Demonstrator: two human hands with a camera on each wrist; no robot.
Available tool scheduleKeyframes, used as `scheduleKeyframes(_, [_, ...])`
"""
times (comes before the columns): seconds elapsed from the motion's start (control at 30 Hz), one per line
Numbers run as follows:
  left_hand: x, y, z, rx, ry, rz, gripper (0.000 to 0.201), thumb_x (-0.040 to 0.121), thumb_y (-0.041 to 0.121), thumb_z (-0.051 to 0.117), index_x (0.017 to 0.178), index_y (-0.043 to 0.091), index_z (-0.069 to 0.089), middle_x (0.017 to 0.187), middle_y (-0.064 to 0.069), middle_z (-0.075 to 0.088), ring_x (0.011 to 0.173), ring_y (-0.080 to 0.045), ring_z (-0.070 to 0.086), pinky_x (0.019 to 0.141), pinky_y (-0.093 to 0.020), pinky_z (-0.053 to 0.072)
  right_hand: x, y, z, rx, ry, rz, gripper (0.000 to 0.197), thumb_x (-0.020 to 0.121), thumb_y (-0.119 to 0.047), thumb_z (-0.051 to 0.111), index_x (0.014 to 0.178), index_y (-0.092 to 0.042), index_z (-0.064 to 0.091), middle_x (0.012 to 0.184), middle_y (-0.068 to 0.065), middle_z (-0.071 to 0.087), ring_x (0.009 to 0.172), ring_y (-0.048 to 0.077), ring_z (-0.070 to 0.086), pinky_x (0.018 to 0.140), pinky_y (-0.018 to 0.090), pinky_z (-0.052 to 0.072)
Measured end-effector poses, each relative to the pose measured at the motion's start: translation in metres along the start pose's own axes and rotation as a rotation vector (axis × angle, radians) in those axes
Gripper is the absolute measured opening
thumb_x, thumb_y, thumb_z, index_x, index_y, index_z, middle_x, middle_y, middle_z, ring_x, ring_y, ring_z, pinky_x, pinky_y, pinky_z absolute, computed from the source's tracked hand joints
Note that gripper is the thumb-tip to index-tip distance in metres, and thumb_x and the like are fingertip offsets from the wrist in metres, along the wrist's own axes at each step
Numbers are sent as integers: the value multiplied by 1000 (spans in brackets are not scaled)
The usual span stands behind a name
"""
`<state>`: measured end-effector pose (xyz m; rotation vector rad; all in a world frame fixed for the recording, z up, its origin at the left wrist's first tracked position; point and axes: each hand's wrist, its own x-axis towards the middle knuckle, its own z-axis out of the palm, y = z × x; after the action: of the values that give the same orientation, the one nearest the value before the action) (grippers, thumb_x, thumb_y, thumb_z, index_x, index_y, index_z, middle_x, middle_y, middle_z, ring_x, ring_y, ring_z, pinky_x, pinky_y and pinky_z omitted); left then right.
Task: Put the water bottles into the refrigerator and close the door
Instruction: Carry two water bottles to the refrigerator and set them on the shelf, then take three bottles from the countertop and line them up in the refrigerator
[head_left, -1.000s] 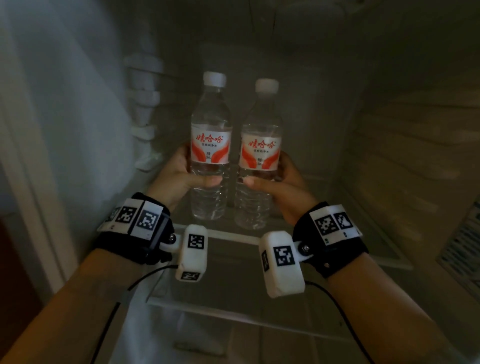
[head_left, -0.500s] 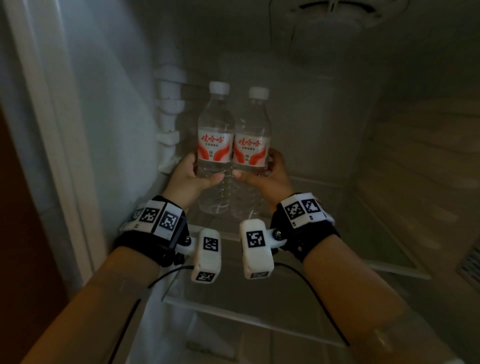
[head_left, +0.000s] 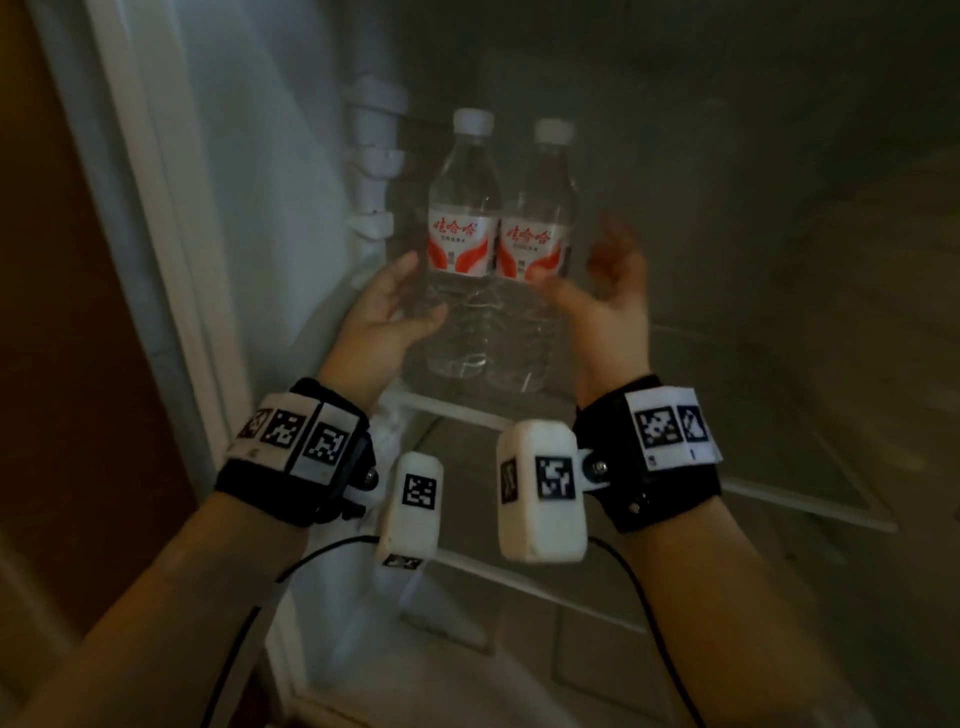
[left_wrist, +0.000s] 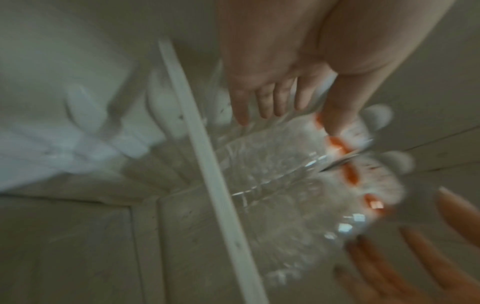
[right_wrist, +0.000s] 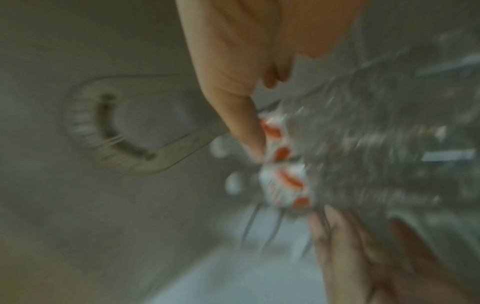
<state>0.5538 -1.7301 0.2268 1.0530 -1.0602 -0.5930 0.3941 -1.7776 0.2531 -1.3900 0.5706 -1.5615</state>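
Two clear water bottles with white caps and red-and-white labels stand upright side by side on a glass shelf (head_left: 753, 457) inside the refrigerator: the left bottle (head_left: 462, 234) and the right bottle (head_left: 540, 239). My left hand (head_left: 415, 291) is beside the left bottle's lower half, fingers straight and spread. My right hand (head_left: 592, 270) is to the right of the right bottle, palm open, blurred by motion. Neither hand grips a bottle. In the left wrist view the bottles (left_wrist: 285, 174) sit beyond the shelf's white front strip (left_wrist: 207, 164). The right wrist view shows the labels (right_wrist: 283, 164) blurred.
White shelf supports (head_left: 374, 156) run up the refrigerator's left wall close to the left bottle. The white cabinet edge (head_left: 156, 260) is at far left. The glass shelf extends to the right of the bottles. A lower shelf (head_left: 519, 571) lies beneath. A round vent (right_wrist: 109, 127) sits overhead.
Both hands have let go of the bottles and opened, drawing slightly apart. The bottles now stand on the shelf on their own.
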Motion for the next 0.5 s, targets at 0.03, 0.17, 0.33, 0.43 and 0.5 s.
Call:
scheduleKeyframes(0.03, [-10,5,-2,-13,8,36,52,83,-2,56,131,15,43,127,1,55,118,-12,52,87,-19,48,-5,-5,4,59,7,-134,56,71,-2,69,120,-19,47,119,-1,55,108,9,53,94,31,46])
scheduleKeyframes(0.17, [-56,26,-23,10,39,135,32,83,-3,53,104,20,60,98,6,68,82,-4,66,68,-15,49,-40,-6,37,157,-305,-324,25,79,7,53,90,-16,55,82,4,58,72,15,58,68,26,51])
scheduleKeyframes(0.33, [-131,43,-85,83,186,114,27,78,9,52,77,29,71,70,8,73,61,-7,64,66,-23,51,-110,10,93,185,-684,-92,19,83,-1,50,84,-18,57,76,1,61,63,2,61,57,17,50])
scheduleKeyframes(0.43, [-187,56,-126,95,325,87,23,76,12,52,77,26,70,69,8,73,60,-6,65,62,-20,51,-155,8,125,187,-816,-52,18,82,-6,54,84,-24,58,76,-2,62,66,6,61,60,21,52])
scheduleKeyframes(0.5, [-231,69,-153,112,427,80,22,76,13,51,79,25,69,68,9,73,59,-5,63,61,-19,50,-191,0,148,181,-927,-50,14,83,-12,55,84,-25,59,77,-2,62,71,14,61,65,31,53])
